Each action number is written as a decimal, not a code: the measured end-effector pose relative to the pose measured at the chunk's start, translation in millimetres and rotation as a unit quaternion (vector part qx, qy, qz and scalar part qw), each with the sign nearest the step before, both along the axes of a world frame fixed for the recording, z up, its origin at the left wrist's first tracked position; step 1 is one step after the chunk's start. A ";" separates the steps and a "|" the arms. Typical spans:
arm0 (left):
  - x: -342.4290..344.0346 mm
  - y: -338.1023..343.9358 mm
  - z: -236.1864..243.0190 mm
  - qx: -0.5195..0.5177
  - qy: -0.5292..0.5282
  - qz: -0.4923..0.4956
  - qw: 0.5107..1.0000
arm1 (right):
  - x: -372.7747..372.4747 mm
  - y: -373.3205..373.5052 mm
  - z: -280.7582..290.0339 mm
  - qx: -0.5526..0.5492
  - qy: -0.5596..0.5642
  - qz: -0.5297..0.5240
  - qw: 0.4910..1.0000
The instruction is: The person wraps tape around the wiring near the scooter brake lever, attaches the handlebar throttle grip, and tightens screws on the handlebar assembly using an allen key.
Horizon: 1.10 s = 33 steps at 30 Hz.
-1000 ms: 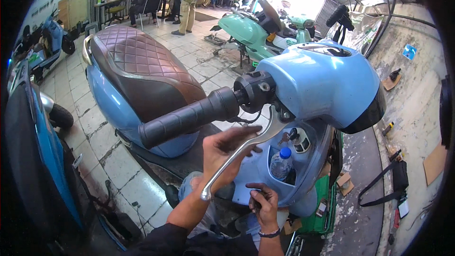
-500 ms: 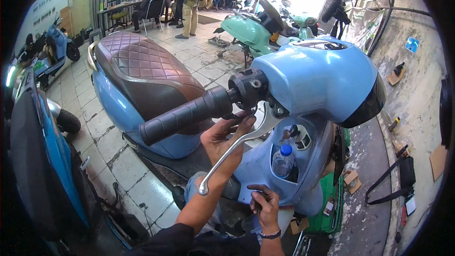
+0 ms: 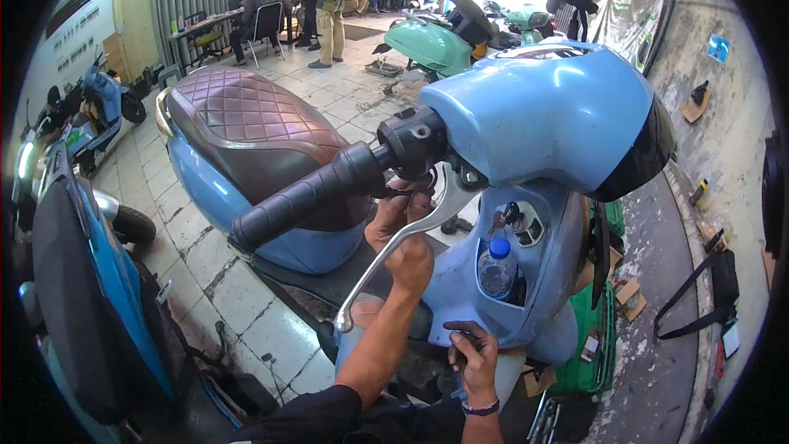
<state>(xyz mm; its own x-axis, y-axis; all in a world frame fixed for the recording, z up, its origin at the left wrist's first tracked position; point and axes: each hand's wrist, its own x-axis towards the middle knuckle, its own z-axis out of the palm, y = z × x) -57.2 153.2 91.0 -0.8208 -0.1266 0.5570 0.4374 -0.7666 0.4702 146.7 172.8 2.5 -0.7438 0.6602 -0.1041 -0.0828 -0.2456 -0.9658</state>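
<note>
My left hand reaches up behind the silver brake lever of a light blue scooter. Its fingers are pinched together at the underside of the black switch housing, beside a thin dark wire; the grip and lever partly hide what they hold. The black rubber handlebar grip slants toward the lower left above that arm. Lower down, my right hand is curled, thumb against fingers, in front of the scooter's leg shield; anything small inside it cannot be made out. Dark smudges mark its fingers.
A blue-capped water bottle stands in the scooter's front pocket, by keys in the ignition. The brown quilted seat lies behind. Another scooter is close on the left. Green crates and a black bag lie at right.
The view has shifted slightly, so the handlebar sits a little further left. My left hand stays under the switch housing with its wrist turned; my right hand remains curled.
</note>
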 end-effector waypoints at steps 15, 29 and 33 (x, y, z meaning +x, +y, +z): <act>-42.7 -118.8 -5.0 -0.228 -0.068 0.054 0.970 | 35.7 3.3 -1.6 0.386 -0.009 -0.226 0.894; -60.8 -159.4 99.7 0.020 0.056 -0.105 0.993 | -20.3 89.8 61.6 0.668 -0.040 -0.373 0.642; -45.0 -163.3 105.0 0.000 0.137 -0.140 0.981 | -19.2 100.2 59.8 0.671 -0.039 -0.361 0.646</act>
<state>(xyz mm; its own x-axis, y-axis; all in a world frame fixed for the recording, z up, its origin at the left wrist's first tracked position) -102.2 -10.1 196.0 -0.6423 0.0828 0.7620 0.3195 -0.8747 0.3644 127.4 272.9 62.4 -0.2181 0.3664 0.9045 0.3538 0.8935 -0.2766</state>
